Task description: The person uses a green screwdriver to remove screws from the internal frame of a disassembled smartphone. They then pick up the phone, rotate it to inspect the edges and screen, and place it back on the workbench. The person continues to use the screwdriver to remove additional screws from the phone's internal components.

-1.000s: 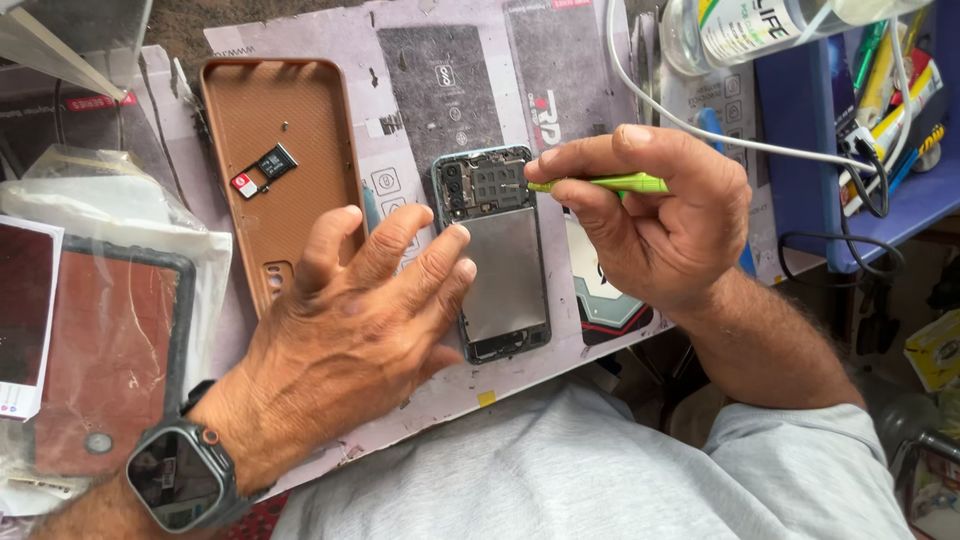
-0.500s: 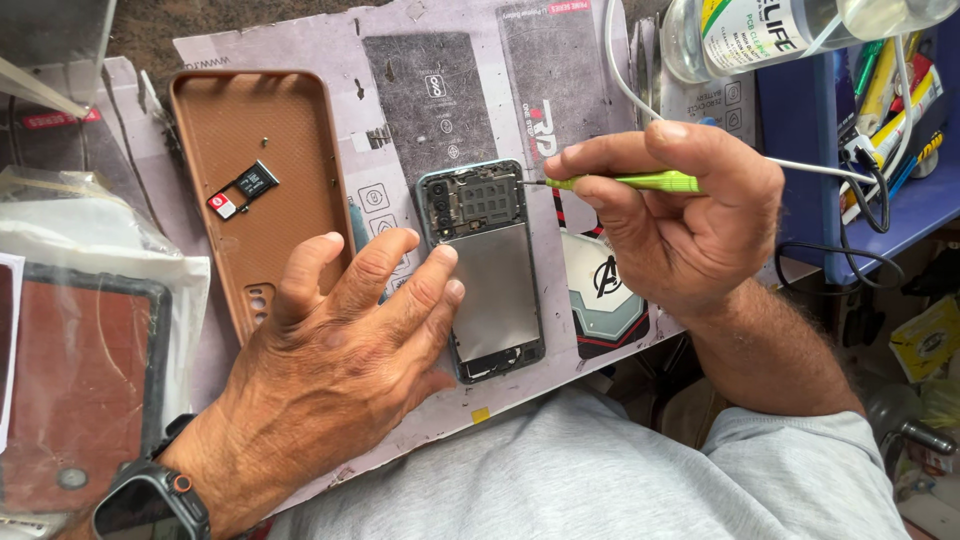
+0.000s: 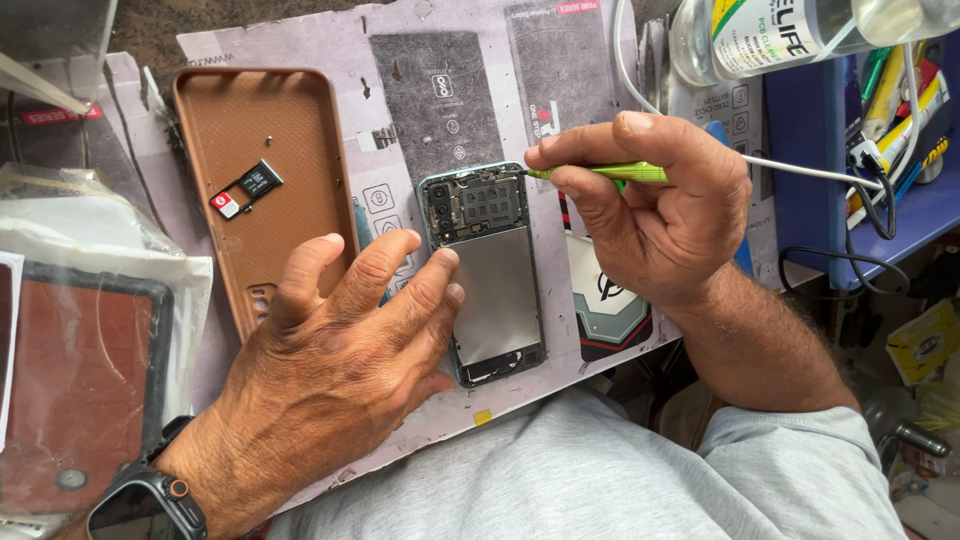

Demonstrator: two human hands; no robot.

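My left hand [image 3: 340,340] lies flat pinning the opened phone [image 3: 485,270] at board centre, right hand [image 3: 650,205] pinching green screwdriver [image 3: 600,172] at its 12 o'clock end; tip could slip, gouging circuitry.

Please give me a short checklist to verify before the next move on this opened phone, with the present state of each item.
1. Left hand steadies the opened phone: ok, fingertips press on its left edge.
2. Right hand grips the green tool firmly: ok, held between thumb and fingers.
3. Tool tip sits on the intended spot: cannot tell, it meets the top right corner of the phone, but the spot is too small to see.
4. SIM tray kept safe: ok, it lies inside the brown case.
5. White cable away from the work: not ok, it runs close behind the right hand.
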